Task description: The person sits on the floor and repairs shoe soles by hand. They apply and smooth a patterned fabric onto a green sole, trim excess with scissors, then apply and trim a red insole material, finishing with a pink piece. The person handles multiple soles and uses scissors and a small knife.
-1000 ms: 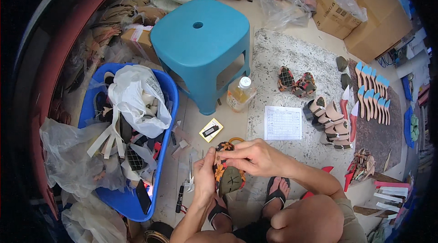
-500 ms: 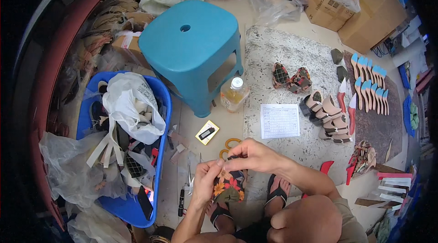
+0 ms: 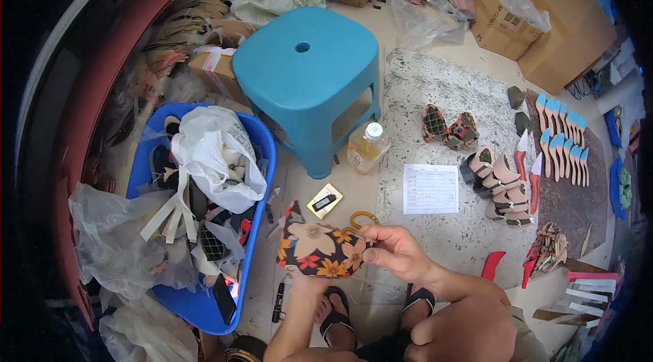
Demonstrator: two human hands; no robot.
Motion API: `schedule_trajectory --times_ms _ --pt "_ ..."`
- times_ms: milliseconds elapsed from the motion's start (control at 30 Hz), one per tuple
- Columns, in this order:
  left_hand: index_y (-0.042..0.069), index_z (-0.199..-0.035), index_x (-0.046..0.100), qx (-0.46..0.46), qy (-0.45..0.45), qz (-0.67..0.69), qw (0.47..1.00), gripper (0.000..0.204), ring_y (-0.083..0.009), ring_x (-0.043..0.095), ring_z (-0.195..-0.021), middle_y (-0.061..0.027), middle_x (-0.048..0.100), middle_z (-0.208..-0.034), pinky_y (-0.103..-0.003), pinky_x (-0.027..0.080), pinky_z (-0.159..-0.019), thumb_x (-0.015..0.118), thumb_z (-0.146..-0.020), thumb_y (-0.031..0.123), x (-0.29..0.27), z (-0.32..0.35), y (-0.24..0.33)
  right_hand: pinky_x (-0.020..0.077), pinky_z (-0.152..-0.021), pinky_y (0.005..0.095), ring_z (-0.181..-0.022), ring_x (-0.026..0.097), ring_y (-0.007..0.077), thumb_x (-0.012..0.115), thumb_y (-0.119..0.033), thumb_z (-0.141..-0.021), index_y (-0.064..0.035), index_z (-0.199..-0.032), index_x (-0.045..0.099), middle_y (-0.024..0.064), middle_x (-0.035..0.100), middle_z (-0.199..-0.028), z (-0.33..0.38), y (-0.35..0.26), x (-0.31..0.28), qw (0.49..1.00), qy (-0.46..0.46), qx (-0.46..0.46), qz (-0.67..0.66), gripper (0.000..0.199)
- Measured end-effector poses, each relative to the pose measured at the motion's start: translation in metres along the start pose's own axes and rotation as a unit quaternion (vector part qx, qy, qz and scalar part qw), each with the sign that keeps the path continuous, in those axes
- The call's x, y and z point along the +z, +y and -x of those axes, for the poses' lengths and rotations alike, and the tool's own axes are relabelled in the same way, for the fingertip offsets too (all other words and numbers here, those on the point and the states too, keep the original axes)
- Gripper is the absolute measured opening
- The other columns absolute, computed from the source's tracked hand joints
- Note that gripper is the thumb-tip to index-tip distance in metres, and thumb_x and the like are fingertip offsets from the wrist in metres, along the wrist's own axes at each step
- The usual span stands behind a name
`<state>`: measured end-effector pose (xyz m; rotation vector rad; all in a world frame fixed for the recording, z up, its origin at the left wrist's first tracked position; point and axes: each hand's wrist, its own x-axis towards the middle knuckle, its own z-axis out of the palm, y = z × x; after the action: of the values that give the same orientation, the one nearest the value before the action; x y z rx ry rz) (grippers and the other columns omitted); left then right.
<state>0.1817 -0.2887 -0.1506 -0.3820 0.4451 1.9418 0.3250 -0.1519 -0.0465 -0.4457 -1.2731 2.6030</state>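
A dark floral shoe upper [image 3: 309, 234], with large cream, orange and red flowers, is held above the floor in front of me. My left hand [image 3: 307, 282] supports it from below; the fabric hides most of its fingers. At the upper's right end my right hand [image 3: 394, 252] is closed, thumb against fingers, pinching its edge. A thin pale strand hangs beneath that hand. Just beyond the upper lie scissors with yellow-orange loop handles [image 3: 364, 218], their blades mostly covered by it.
To my left stands a blue bin [image 3: 271, 158] with bags and scraps. Ahead are a blue stool [image 3: 306, 76], a bottle [image 3: 367, 150] and a yellow box [image 3: 325, 201] bearing a lighter. On the right lie a printed sheet [image 3: 430, 189], beige shoe parts [image 3: 503, 185] and blue-tipped insole pieces [image 3: 561, 147].
The floral upper has been raised and turned sideways, its large flower now facing up. My left hand has gone beneath it; my right hand has shifted to its right end. The view moved slightly.
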Motion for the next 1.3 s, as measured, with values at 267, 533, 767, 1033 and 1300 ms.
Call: schedule_trajectory --times_ms 267,533,767,1033,1300 --pt "0.007 -0.123 0.057 0.068 -0.001 -0.09 0.994 0.047 -0.0273 0.063 -0.102 -0.0106 0.065 -0.114 -0.043 0.051 -0.089 0.044 -0.098 0.044 0.062 0.023 0.0 0.0452 -0.085 0.0251 -0.096 0.056 0.0085 0.066 -0.012 -0.093 0.0002 -0.116 0.058 0.0021 0.061 -0.105 -0.004 0.015 -0.006 0.998 0.005 0.041 0.042 0.027" --pt "-0.007 -0.113 0.059 0.129 -0.054 -0.362 0.921 0.05 -0.0151 0.065 -0.08 -0.0111 0.068 -0.098 -0.027 0.053 -0.072 0.059 -0.087 0.036 0.066 0.039 -0.005 0.0469 -0.08 0.0245 -0.089 0.059 0.008 0.068 -0.013 -0.09 -0.0009 -0.113 0.061 0.0025 0.066 -0.102 -0.013 -0.013 -0.016 0.993 -0.09 0.08 0.01 0.026" --pt "-0.007 -0.085 0.068 0.114 -0.001 -0.446 0.888 0.038 -0.0116 0.06 -0.056 -0.0088 0.068 -0.071 -0.024 0.045 -0.053 0.062 -0.086 0.03 0.077 0.044 -0.004 0.0463 -0.075 0.0232 -0.082 0.06 0.0077 0.065 -0.011 -0.09 0.0003 -0.1 0.064 0.0011 0.065 -0.088 -0.002 -0.024 -0.006 0.995 -0.042 0.095 -0.003 0.015" --pt "-0.005 -0.078 0.067 0.126 -0.026 -0.481 0.867 0.033 -0.0062 0.049 -0.054 -0.0016 0.06 -0.065 -0.023 0.036 -0.05 0.061 -0.09 0.026 0.079 0.044 -0.01 0.0426 -0.064 0.0213 -0.07 0.055 0.0045 0.066 -0.013 -0.091 -0.0005 -0.084 0.065 -0.0011 0.063 -0.077 -0.005 -0.019 -0.007 0.993 0.021 0.089 0.074 0.015" --pt "-0.007 -0.078 0.066 0.15 0.032 -0.446 0.882 0.048 -0.0097 0.052 -0.05 -0.0072 0.064 -0.064 -0.025 0.039 -0.047 0.055 -0.091 0.038 0.069 0.039 -0.011 0.0476 -0.075 0.0232 -0.082 0.061 0.0083 0.063 -0.011 -0.093 0.0025 -0.1 0.067 0.0034 0.069 -0.091 -0.004 -0.022 -0.005 0.997 0.014 0.077 0.016 0.016"
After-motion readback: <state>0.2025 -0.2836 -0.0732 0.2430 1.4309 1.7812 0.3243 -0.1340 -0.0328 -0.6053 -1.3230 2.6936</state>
